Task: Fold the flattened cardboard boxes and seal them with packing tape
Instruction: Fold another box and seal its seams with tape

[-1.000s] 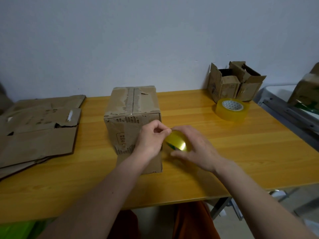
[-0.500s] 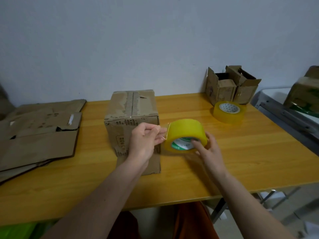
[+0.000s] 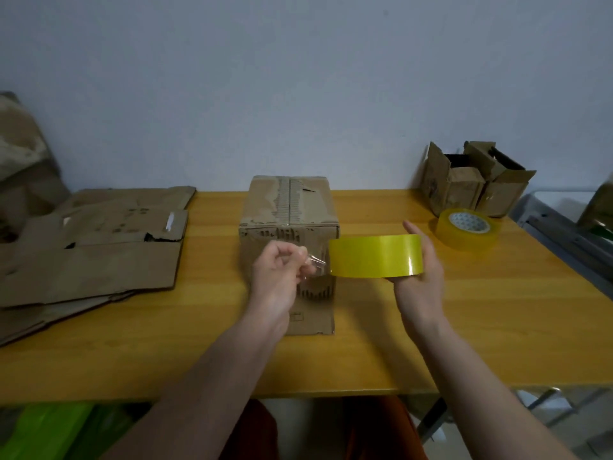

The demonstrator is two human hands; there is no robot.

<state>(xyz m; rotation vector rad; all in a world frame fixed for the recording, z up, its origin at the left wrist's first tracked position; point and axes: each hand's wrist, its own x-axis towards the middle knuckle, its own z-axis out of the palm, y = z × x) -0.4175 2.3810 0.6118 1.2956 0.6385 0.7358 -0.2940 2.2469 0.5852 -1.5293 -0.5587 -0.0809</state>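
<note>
— How are the hands set?

— Both forearms reach in from the near edge. The right hand (image 3: 418, 277) is curled round a yellow tape roll (image 3: 376, 256), held on its edge above the table (image 3: 431, 343), thumb up over the far side. The left hand (image 3: 277, 277) pinches the clear loose end of the tape (image 3: 316, 262) between thumb and fingers, just left of the roll.

— And the box?

— The folded box (image 3: 290, 214) stands mid-table right behind the hands, its top seam running away from the person; the left hand overlaps its front face.

— Room around it?

— Flattened cardboard (image 3: 99, 257) is stacked at the left, overhanging that end. A second tape roll (image 3: 467, 229) lies flat at the far right, near a small open box (image 3: 474, 180) by the wall. Bare wood shows to the right of the hands and along the near edge.
</note>
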